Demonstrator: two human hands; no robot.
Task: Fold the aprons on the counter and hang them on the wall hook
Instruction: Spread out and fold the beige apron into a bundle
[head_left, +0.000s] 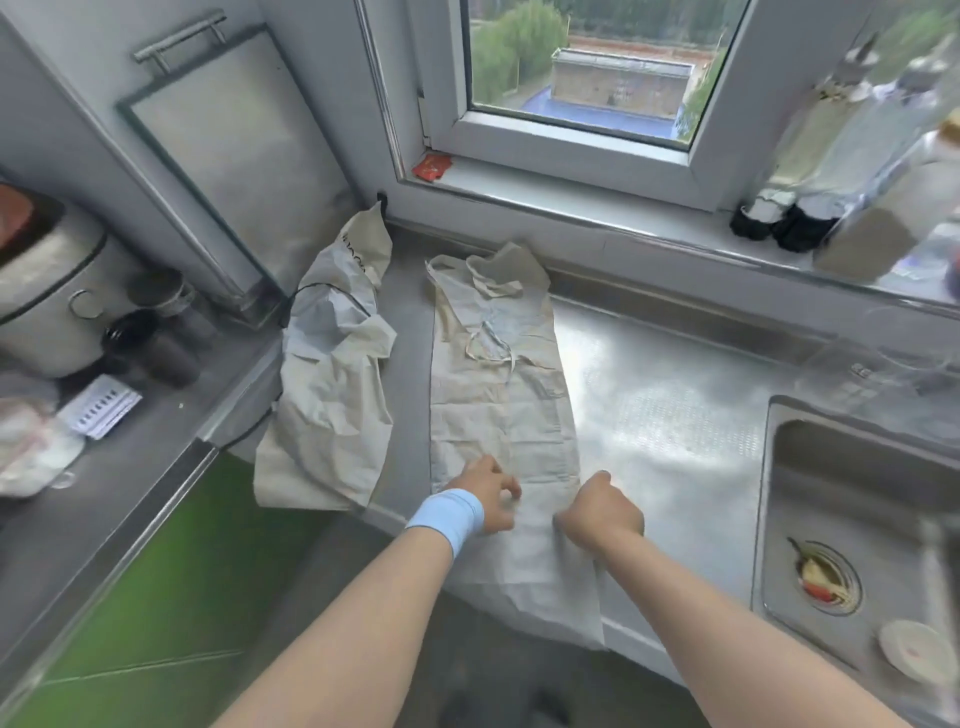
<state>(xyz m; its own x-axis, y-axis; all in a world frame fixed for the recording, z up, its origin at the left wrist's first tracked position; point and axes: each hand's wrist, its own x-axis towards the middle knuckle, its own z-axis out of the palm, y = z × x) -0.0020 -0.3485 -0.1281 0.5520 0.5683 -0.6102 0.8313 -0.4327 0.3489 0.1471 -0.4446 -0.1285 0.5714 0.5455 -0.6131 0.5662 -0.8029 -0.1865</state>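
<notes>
The long apron (498, 405) lies flat on the counter (670, 415), running from the window side to the near edge, where its end hangs over. The left grip (488, 499) and right grip (602, 512) sit side by side on its near part, fingers curled and apparently pinching the cloth, though the fingertips are hard to see. To fold well, lift both sides evenly, carry the near end squarely onto the far end, and keep clear of the crumpled apron (332, 395) just left.
</notes>
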